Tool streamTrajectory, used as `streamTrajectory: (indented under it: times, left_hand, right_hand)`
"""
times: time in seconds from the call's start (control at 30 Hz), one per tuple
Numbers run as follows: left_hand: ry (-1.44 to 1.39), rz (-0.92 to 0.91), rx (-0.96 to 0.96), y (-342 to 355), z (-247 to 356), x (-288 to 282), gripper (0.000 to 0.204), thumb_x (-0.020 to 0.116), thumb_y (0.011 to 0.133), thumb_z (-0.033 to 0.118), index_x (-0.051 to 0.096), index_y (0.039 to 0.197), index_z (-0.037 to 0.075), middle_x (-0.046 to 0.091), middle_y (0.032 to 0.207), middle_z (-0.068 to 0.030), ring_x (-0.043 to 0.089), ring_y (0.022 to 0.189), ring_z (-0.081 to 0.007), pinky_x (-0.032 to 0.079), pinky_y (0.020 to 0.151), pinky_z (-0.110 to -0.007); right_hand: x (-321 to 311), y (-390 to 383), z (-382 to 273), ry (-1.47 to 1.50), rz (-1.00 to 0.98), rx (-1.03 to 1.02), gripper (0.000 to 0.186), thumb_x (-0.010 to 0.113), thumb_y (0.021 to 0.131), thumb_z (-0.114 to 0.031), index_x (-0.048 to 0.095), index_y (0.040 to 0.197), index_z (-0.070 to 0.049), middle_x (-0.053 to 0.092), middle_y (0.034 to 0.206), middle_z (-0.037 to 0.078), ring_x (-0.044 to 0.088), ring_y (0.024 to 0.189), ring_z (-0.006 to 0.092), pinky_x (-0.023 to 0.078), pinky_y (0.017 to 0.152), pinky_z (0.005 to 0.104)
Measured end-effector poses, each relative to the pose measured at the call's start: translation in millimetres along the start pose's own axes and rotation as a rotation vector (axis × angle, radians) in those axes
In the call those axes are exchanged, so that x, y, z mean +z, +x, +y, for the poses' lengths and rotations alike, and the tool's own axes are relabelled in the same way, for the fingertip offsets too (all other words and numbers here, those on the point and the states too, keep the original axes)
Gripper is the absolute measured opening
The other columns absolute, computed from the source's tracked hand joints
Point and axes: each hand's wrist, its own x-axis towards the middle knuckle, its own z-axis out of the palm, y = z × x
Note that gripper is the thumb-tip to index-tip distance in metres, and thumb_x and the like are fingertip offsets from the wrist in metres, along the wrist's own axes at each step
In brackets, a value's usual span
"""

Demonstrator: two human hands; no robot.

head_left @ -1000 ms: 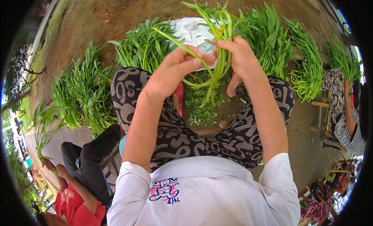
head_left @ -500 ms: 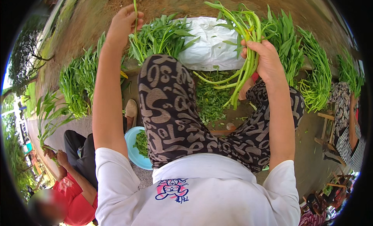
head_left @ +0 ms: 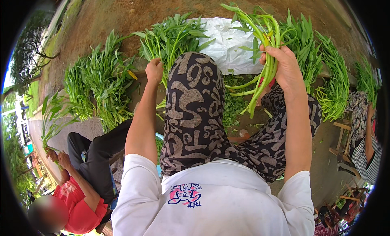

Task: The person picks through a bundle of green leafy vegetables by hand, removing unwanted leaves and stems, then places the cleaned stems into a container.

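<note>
My right hand (head_left: 281,62) grips a loose bundle of water spinach stalks (head_left: 266,75), raised above my knee; their pale cut ends hang down and the leafy tops rise past my fingers. Left of my raised knee, my left hand (head_left: 154,70) is closed at the stems of a leafy water spinach pile (head_left: 172,35). A stalk appears pinched in its fingers, though they mostly hide it. Beside that pile lies a crumpled white plastic sheet (head_left: 227,43). Loose green leaves (head_left: 232,108) are scattered on the ground between my legs.
More water spinach heaps lie at left (head_left: 106,77) and right (head_left: 304,49). Behind my left arm a light blue basin (head_left: 159,170) is partly hidden. At lower left a person in a red shirt (head_left: 83,209) holds leafy stalks (head_left: 53,118). A wooden stool (head_left: 343,134) stands at right.
My left hand has come down and right, from above the near pile to its stems. My right hand still holds the bundle, shifted slightly right. My left knee has moved right.
</note>
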Motion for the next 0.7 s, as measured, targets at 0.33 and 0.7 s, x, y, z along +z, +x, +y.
streamTrajectory:
  times: [0.33, 0.7]
  left_hand:
    - [0.105, 0.045, 0.178, 6, 41, -17, 0.047, 0.068, 0.079, 0.021, 0.058, 0.118, -0.003, 0.061, 0.091, -0.0163, 0.059, 0.083, -0.0291, 0.048, 0.077, -0.038]
    - [-0.813, -0.583, 0.112, -163, 250, -87, 0.044, 0.058, 0.095, 0.024, 0.051, 0.131, -0.001, 0.058, 0.124, -0.0116, 0.056, 0.112, -0.0207, 0.047, 0.094, -0.035]
  right_hand:
    - [7, 0, -6, 0.027, -0.044, -0.044, 0.036, 0.067, 0.084, -0.011, 0.052, 0.112, 0.007, 0.064, 0.102, 0.014, 0.06, 0.079, 0.0162, 0.049, 0.075, 0.0297]
    - [49, -69, -27, -0.278, -0.131, -0.06, 0.033, 0.062, 0.087, -0.018, 0.056, 0.115, -0.001, 0.065, 0.1, 0.007, 0.06, 0.091, 0.0181, 0.047, 0.09, 0.0338]
